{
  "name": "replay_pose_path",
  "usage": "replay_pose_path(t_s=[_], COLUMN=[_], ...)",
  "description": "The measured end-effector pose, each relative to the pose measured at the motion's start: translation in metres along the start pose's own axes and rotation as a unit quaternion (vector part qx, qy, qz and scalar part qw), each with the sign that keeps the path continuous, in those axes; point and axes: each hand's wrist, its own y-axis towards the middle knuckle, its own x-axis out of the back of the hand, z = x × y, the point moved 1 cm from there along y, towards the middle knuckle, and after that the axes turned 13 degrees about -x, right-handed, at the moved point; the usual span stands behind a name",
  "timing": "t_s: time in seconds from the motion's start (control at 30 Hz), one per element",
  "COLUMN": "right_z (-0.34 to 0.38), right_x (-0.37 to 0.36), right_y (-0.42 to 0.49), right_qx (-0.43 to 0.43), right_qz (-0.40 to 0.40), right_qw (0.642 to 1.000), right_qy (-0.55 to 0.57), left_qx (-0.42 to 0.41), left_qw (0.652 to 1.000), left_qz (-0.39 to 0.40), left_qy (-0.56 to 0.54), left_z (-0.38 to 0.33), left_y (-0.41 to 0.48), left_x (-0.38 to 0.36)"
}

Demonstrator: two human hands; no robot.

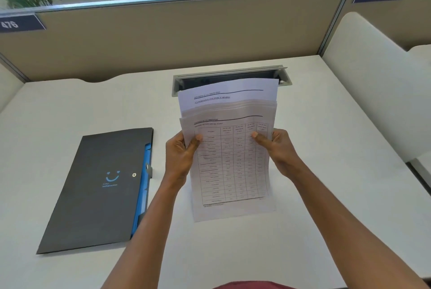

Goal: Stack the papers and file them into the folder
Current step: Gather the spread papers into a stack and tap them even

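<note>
Two hands hold a sheaf of papers upright over a white desk.

The left hand and right hand grip its side edges, thumbs in front; the sheets look unevenly aligned. A closed dark folder lies flat to the left.

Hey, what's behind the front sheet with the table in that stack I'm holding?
Behind the table sheet several more papers stick up unevenly; the rearmost shows a heading about Porter's five force model. Their lower parts are covered, so contents and count are hidden.
</note>
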Motion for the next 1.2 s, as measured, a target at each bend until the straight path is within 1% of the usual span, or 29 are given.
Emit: replay_pose_path(t_s=[0.13,0.2,0.27,0.33,0.4,0.47,0.57,0.63,0.67,0.73,0.8,0.83,0.97,1.03,1.1,1.2], right_z=[0.030,0.041,0.041,0.029,0.005,-0.019,-0.042,-0.047,-0.047,-0.039,-0.021,-0.009,0.039,0.055,0.058,0.041], right_x=[-0.005,-0.004,0.000,0.002,0.000,-0.002,-0.001,-0.001,-0.001,-0.003,-0.004,-0.005,-0.003,0.000,0.003,0.009], right_y=[0.004,0.006,0.006,0.004,-0.002,-0.010,-0.018,-0.018,-0.016,-0.011,-0.002,0.002,0.015,0.018,0.021,0.021], right_qx=[0.031,0.027,-0.004,-0.072,-0.158,-0.216,-0.243,-0.241,-0.237,-0.212,-0.160,-0.129,-0.021,0.019,0.033,0.018], right_qz=[-0.024,-0.022,0.011,0.075,0.122,0.134,0.150,0.148,0.134,0.084,0.040,0.030,0.036,0.039,0.034,0.045], right_qw=[0.999,0.999,1.000,0.994,0.979,0.966,0.956,0.956,0.960,0.972,0.986,0.991,0.999,0.999,0.999,0.999], right_qy=[-0.001,-0.007,-0.001,0.024,0.041,0.052,0.072,0.071,0.067,0.051,0.035,0.035,0.016,-0.008,-0.021,-0.014], left_qx=[-0.041,-0.039,0.014,0.103,0.191,0.255,0.313,0.330,0.327,0.293,0.233,0.196,0.036,-0.022,-0.049,-0.046], left_qw=[0.999,0.999,0.999,0.993,0.978,0.962,0.943,0.937,0.938,0.951,0.969,0.977,0.993,0.995,0.995,0.997], left_qz=[-0.005,-0.014,-0.023,-0.033,-0.063,-0.088,-0.085,-0.080,-0.074,-0.055,-0.038,-0.035,-0.027,-0.012,-0.003,0.019], left_qy=[-0.011,-0.018,-0.038,-0.051,-0.051,-0.051,-0.069,-0.082,-0.086,-0.083,-0.077,-0.079,-0.105,-0.098,-0.082,-0.063], left_z=[-0.023,-0.029,-0.025,-0.011,0.005,0.019,0.035,0.041,0.043,0.041,0.030,0.023,-0.011,-0.023,-0.025,-0.013], left_y=[0.018,0.026,0.029,0.026,0.016,0.005,-0.008,-0.014,-0.015,-0.012,-0.001,0.006,0.035,0.045,0.049,0.041], left_x=[0.000,0.000,0.002,0.004,0.005,0.007,0.011,0.015,0.016,0.016,0.015,0.014,0.014,0.014,0.013,0.011])
